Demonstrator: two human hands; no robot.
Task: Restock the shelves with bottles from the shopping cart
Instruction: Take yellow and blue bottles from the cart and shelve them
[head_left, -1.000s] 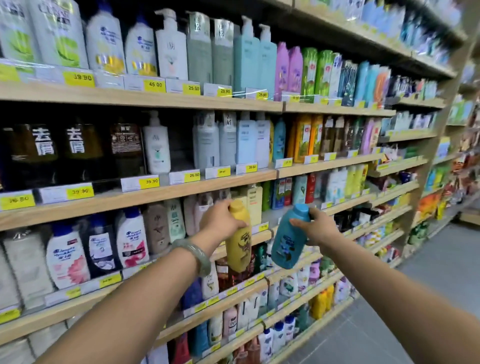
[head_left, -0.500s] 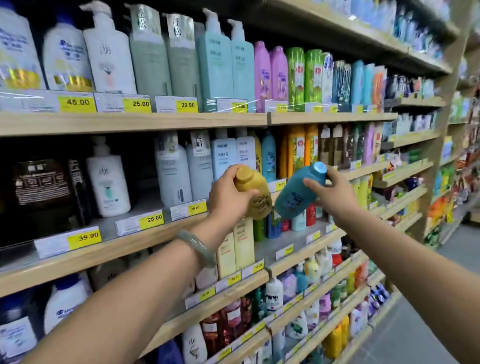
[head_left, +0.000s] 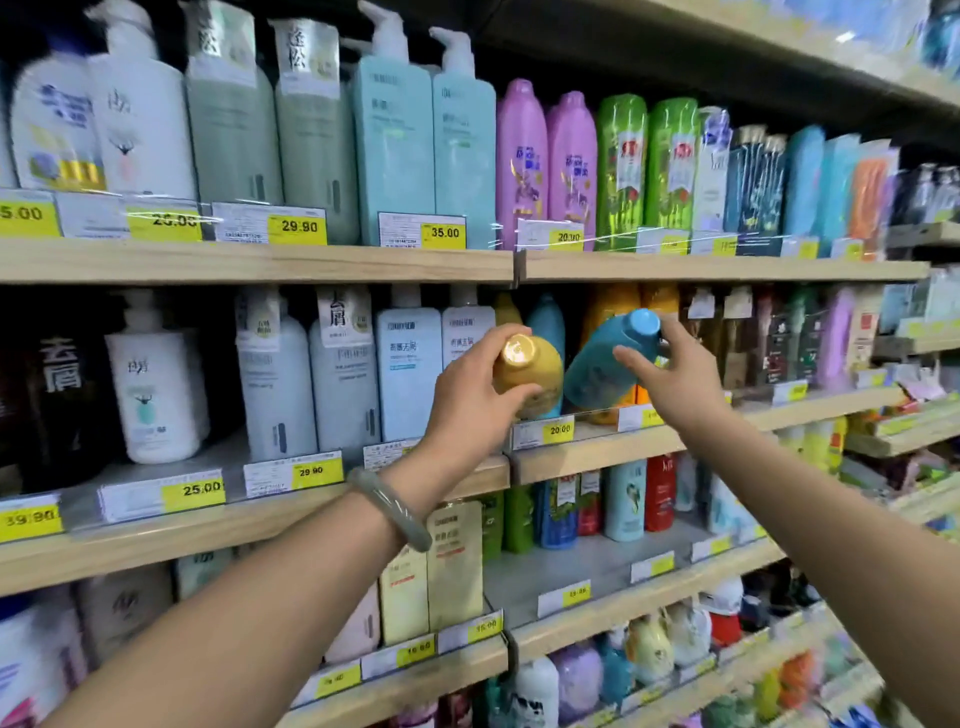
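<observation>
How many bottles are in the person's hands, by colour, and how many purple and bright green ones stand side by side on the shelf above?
In the left hand, yellow bottle: 1
In the right hand, blue bottle: 1
On the upper shelf, purple bottles: 2
Beside them, bright green bottles: 2
Total: 6

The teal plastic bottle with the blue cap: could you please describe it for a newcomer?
Go to the wooden shelf at hand height and find the right hand. It holds the teal plastic bottle, tilted with its cap up-right, unlike the upright bottles behind.
</observation>
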